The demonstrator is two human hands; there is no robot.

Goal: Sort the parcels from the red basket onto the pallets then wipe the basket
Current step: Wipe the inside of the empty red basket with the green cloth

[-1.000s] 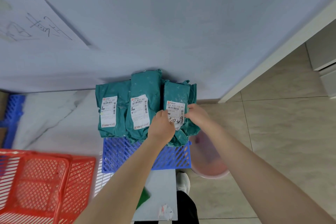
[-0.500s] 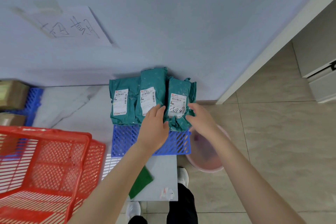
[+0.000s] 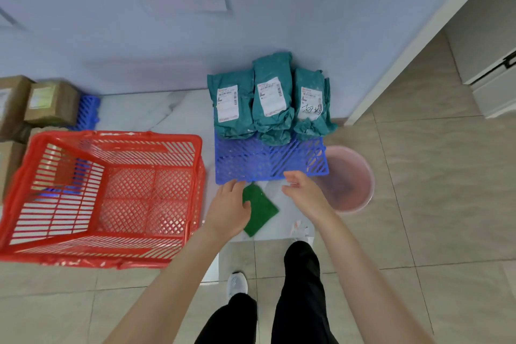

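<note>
The left hand [image 3: 230,208] is seen with its fingers straight and relaxed, and nothing is gripped. Its thumb side overlaps the left edge of a flat, square, coarse-textured green scouring pad [image 3: 262,211], though whether contact is made cannot be told. The right hand [image 3: 303,194] is held just right of that pad, its fingers loosely curled and nothing held in them. Both hands are placed at the near edge of a rectangular blue plastic lattice pallet [image 3: 268,160].

Beyond the hands, on the far half of that pallet, crinkled teal plastic mailer parcels [image 3: 272,98] with white printed labels are stood side by side against the pale wall. To the left of the left hand, the red slatted plastic basket [image 3: 111,190] with a mesh bottom is set on the tiled floor. To the right of the right hand, a round pink plastic basin [image 3: 351,179] is partly covered by the pallet's corner. Far to the left, brown cardboard boxes [image 3: 50,102] are stacked.

Half a second earlier both hands were laid on the parcels. They have since been drawn back to the pallet's near edge, and the parcels are left untouched.
</note>
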